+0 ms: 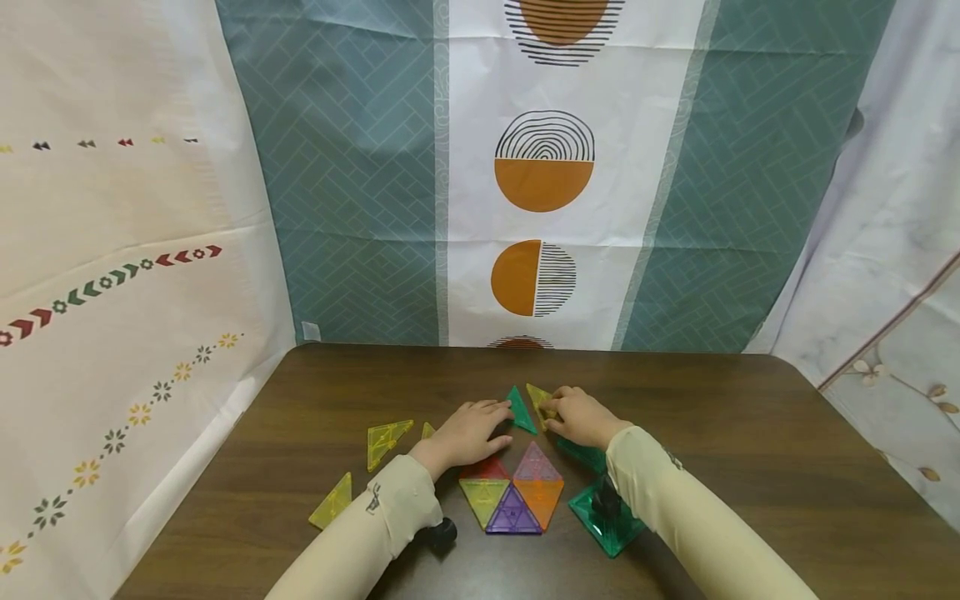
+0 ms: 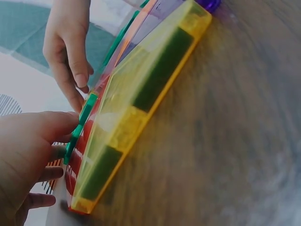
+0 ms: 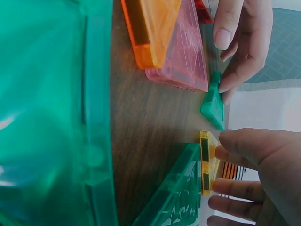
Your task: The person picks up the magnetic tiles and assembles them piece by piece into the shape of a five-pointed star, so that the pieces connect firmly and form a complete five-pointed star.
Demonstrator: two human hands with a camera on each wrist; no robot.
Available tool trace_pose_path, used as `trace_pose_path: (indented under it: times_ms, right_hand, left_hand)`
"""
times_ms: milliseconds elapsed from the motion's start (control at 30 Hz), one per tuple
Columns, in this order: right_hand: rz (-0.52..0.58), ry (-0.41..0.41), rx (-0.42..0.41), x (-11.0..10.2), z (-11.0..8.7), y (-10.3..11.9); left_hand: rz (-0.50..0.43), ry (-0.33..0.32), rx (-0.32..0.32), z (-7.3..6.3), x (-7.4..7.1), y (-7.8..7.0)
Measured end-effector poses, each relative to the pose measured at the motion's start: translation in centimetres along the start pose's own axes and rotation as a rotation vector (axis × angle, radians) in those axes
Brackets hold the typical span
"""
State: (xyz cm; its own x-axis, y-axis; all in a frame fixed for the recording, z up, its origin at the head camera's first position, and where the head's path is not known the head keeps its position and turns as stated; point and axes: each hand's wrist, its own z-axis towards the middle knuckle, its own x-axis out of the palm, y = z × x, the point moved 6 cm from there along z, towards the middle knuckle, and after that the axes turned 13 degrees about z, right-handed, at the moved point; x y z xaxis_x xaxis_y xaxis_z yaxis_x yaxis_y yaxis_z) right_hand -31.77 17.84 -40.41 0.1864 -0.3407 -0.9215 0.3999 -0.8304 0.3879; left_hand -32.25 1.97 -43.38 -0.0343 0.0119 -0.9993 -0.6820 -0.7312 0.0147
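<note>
My left hand [image 1: 468, 433] touches the left edge of a small green triangle tile [image 1: 522, 412] with its fingertips; its thumb is spread away toward the red triangle tile [image 1: 489, 468]. Fingers of my right hand [image 1: 588, 417] rest at the edge of a small yellow triangle tile [image 1: 537, 402], beside the green one. Seen from the right wrist, the fingers on this yellow tile [image 3: 207, 162] are nearly straight. Close in front lies a joined fan of tiles: red, yellow-green [image 1: 484, 498], purple [image 1: 513, 512], orange [image 1: 542, 498] and pink [image 1: 535, 465]. The left hand partly covers the red one.
Below the right forearm lie a green square tile [image 1: 600, 529] and a larger green triangle [image 1: 581, 452], both partly hidden. Yellow triangles [image 1: 386, 442] [image 1: 332, 502] lie left of the left arm, another peeking out by the wrist. Patterned curtains [image 1: 360, 208] enclose the brown table [image 1: 750, 433].
</note>
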Motion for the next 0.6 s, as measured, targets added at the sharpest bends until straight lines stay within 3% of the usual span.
trace_pose_path:
  times_ms: [600]
  right_hand:
    - [0.036,0.023,-0.022,0.29,0.12,0.13]
  left_hand:
    - [0.027,0.002,0.023,0.61,-0.51,-0.86]
